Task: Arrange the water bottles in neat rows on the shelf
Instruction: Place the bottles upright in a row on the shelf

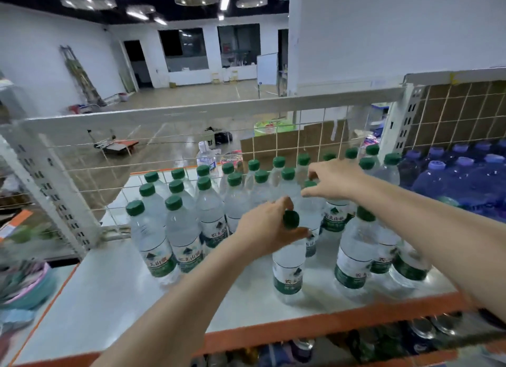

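On the white shelf [109,298], the left hand [269,231] has its grip around a green-capped water bottle [289,268] standing just in front of the bottle rows [202,202]. The right hand [332,180] pinches a bottle cap [310,184] within those rows.

Both bare forearms reach forward, the left from lower centre, the right from the right edge. Left hand [267,227]: fingers and thumb curled, pinching a green bottle cap [290,219]. Right hand [332,179]: palm down, farther forward, fingers bent, thumb and fingertips closing on another cap [310,184].
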A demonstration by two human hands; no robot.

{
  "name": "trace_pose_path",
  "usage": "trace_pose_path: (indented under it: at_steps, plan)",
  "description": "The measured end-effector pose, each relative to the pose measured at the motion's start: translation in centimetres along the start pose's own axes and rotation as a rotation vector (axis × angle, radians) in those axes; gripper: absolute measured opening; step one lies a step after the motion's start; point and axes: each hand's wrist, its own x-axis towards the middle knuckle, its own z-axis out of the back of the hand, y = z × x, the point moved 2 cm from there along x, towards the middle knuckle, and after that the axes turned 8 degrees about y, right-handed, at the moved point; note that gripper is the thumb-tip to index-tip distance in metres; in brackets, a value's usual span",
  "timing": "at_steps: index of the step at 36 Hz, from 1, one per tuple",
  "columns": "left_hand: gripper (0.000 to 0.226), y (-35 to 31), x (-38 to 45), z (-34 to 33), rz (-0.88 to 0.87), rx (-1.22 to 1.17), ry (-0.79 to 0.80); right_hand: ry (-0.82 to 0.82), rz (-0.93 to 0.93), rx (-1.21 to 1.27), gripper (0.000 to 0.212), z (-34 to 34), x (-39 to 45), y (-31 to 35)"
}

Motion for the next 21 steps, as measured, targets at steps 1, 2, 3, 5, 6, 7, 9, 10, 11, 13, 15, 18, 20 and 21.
trace_pose_path:
  at_steps: [1, 2, 3, 5, 6, 7, 9, 10, 11, 13, 15, 18, 20, 21]
  plan:
    - [0.05, -0.2, 0.1, -0.1, 0.011, 0.001, -0.01, 0.026, 0.032, 0.017, 0.043, -0.2, 0.2, -0.1]
    - [0.044, -0.3, 0.2, -0.2, 0.02, 0.011, -0.017, 0.055, 0.06, 0.032, 0.046, -0.4, 0.3, -0.1]
    - [0.039, -0.4, 0.3, -0.3, 0.026, 0.024, -0.02, 0.083, 0.084, 0.044, 0.05, -0.7, 0.5, -0.1]
    - [0.037, -0.6, 0.3, -0.3, 0.031, 0.027, -0.013, 0.115, 0.115, 0.077, 0.053, -1.2, 0.7, 0.2]
    - [0.037, -0.6, 0.3, -0.2, 0.034, 0.023, -0.005, 0.109, 0.128, 0.097, 0.049, -1.3, 0.8, 0.3]
    - [0.038, -0.6, 0.3, -0.2, 0.04, 0.024, 0.0, 0.092, 0.142, 0.115, 0.044, -1.4, 0.8, 0.5]
    - [0.036, -0.4, 0.3, 0.1, 0.06, 0.03, -0.006, 0.054, 0.17, 0.135, 0.035, -1.5, 0.7, 1.1]
    - [0.035, -0.2, 0.3, 0.2, 0.072, 0.022, -0.014, 0.04, 0.181, 0.142, 0.031, -1.6, 0.7, 1.4]
    - [0.033, 0.1, 0.3, 0.3, 0.086, 0.006, -0.023, 0.026, 0.186, 0.15, 0.03, -1.7, 0.6, 1.7]
    - [0.031, 0.8, 0.2, 0.6, 0.127, -0.014, -0.041, 0.0, 0.182, 0.153, 0.032, -1.9, 0.4, 2.4]
    - [0.031, 1.6, 0.1, 1.2, 0.176, 0.005, -0.055, -0.033, 0.173, 0.135, 0.036, -2.0, 0.1, 2.9]
    - [0.031, 3.0, -0.1, 2.4, 0.223, 0.09, -0.057, -0.08, 0.167, 0.07, 0.038, -1.7, -0.5, 3.7]
    - [0.03, 4.2, -0.1, 3.2, 0.233, 0.128, -0.047, -0.093, 0.181, 0.057, 0.037, -1.6, -0.7, 4.5]
    - [0.03, 4.8, -0.2, 3.5, 0.236, 0.143, -0.039, -0.09, 0.191, 0.068, 0.037, -1.6, -0.7, 4.9]
